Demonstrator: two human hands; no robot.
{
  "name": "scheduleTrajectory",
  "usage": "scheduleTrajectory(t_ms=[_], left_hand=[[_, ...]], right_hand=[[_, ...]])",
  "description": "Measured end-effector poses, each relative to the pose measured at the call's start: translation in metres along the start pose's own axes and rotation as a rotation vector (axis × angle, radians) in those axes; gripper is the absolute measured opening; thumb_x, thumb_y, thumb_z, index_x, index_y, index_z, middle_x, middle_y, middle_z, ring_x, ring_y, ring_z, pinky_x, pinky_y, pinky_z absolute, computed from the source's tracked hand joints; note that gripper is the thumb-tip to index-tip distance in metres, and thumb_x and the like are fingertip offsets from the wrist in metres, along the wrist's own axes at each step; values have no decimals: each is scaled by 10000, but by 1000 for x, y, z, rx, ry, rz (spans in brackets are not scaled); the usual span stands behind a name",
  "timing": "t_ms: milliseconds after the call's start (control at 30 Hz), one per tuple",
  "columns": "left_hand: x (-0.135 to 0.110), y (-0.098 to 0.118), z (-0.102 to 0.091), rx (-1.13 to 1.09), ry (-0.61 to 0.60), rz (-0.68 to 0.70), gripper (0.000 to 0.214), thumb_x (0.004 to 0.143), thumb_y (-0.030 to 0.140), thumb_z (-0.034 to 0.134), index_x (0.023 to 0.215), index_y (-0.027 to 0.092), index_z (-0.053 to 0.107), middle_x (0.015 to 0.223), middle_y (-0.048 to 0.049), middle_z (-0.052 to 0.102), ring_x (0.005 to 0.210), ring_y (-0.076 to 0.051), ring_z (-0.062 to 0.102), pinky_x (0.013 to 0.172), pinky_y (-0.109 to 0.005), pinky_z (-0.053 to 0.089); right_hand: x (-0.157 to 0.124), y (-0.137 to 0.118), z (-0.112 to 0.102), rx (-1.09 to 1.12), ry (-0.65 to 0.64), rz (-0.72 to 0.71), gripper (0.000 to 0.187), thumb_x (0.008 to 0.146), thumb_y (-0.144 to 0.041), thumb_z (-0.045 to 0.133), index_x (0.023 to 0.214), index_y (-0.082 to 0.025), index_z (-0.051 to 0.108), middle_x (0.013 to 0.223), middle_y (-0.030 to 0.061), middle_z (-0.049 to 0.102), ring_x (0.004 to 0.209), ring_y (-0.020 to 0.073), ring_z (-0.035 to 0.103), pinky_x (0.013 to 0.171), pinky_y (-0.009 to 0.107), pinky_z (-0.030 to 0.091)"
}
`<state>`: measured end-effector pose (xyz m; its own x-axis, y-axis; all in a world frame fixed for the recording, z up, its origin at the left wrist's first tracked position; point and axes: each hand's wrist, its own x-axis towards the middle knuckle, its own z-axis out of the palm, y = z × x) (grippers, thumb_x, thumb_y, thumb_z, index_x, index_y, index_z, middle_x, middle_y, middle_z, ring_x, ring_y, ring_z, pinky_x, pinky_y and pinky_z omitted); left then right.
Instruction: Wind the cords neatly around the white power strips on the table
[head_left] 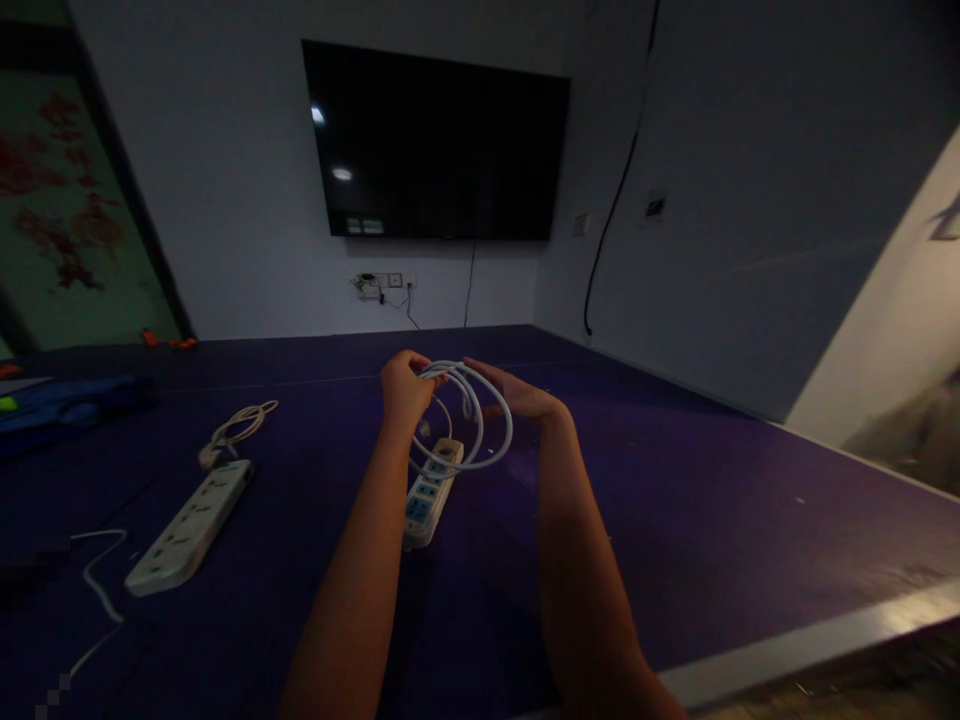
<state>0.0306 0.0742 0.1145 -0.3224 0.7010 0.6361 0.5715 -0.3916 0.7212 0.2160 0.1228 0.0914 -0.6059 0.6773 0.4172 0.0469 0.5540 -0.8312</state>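
Note:
My left hand (pixel 405 392) is closed around the top of a coiled white cable (pixel 487 450), holding the loops above the floor. My right hand (pixel 517 396) has its fingers stretched out and rests against the loops from the right side. The cable belongs to a white power strip (pixel 426 500) with blue sockets that lies on the purple floor mat (pixel 712 500) just below my hands.
A second white power strip (pixel 191 525) with its coiled cord (pixel 238 428) lies to the left, and a thin white wire (pixel 97 580) nearer the left edge. A blue object (pixel 67 405) sits far left. A black screen (pixel 439 145) hangs on the far wall.

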Motion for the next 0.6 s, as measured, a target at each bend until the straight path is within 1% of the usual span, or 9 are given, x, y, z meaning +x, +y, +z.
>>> scheduleTrajectory(t_ms=[67,100,167,233,333,400,433,500,600], left_hand=[[1,0,-1,11,12,-25,207,519,218,737,672,146,616,681,-5,637,638,-132,574,595,-236,414],[1,1,-2,20,19,-35,205,518,214,736,670,147,616,674,0,634,633,-130,572,592,-236,411],[1,4,-4,30,20,-41,200,517,205,735,667,146,617,660,3,631,623,-129,569,586,-235,408],[1,6,-6,26,8,-33,195,515,200,737,658,144,617,653,0,631,617,-129,569,582,-236,408],[2,6,-10,12,-5,-18,193,508,189,745,644,144,615,648,-5,633,617,-132,572,580,-236,413],[4,3,-11,-24,-18,-15,203,502,181,752,649,143,617,655,-7,636,618,-133,573,575,-232,417],[6,1,-11,-49,-30,-14,210,501,183,756,657,142,622,662,-9,638,618,-132,574,573,-232,419],[8,-4,-11,-93,-64,-15,218,508,200,762,677,138,640,672,-12,643,609,-131,573,570,-233,423],[10,-10,-9,-130,-141,-29,215,562,239,745,739,138,675,647,-6,636,538,-116,538,531,-234,417]], right_hand=[[4,0,6,-72,8,-9,1092,459,-140,805,1416,-237,288,1429,94,374,1281,249,389,1049,383,348],[7,1,10,-113,21,-23,1135,441,-135,809,1428,-233,257,1431,98,368,1285,248,381,1056,381,336],[14,1,18,-180,57,-68,1141,427,-139,811,1424,-237,264,1418,96,386,1281,236,385,1063,373,323],[22,1,24,-220,94,-113,1005,473,-168,793,1376,-256,361,1363,79,456,1220,219,455,1029,364,366],[29,1,30,-253,157,-155,608,587,-237,734,1174,-240,576,1146,62,617,990,198,595,881,328,471],[31,2,31,-262,227,-153,382,637,-289,697,1008,-210,651,967,58,670,833,183,622,757,295,498],[31,3,30,-263,267,-144,316,653,-315,683,946,-198,663,897,56,676,776,176,620,703,278,495],[31,5,28,-267,351,-122,265,677,-366,657,866,-181,668,800,50,672,701,159,605,626,247,470],[31,7,25,-334,449,-93,301,719,-446,601,805,-168,679,712,34,655,643,140,577,577,224,426]])
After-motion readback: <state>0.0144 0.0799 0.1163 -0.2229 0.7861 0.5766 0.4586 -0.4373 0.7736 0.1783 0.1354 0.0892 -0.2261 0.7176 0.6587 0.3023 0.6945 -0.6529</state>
